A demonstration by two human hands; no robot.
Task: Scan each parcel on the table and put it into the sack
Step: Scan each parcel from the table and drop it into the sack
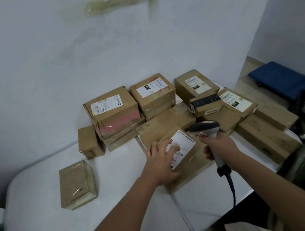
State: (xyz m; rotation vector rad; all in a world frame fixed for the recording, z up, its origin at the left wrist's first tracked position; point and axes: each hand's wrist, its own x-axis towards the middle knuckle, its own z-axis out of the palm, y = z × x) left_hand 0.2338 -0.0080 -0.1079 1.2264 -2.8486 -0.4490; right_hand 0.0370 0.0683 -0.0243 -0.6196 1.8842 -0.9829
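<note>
The left hand (162,159) is pressing spread fingers on the labelled parcel (182,150) near the table's (44,226) right edge; the right hand (217,144), gripping the barcode scanner (210,135), is aiming leftward at its label.

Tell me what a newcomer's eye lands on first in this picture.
First the two hands mid-table: the left hand rests on the white label of a brown parcel, while the right hand grips a handheld scanner aimed at that label. Behind them, brown labelled boxes are heaped against the white wall, and one taped parcel lies alone at left.
</note>
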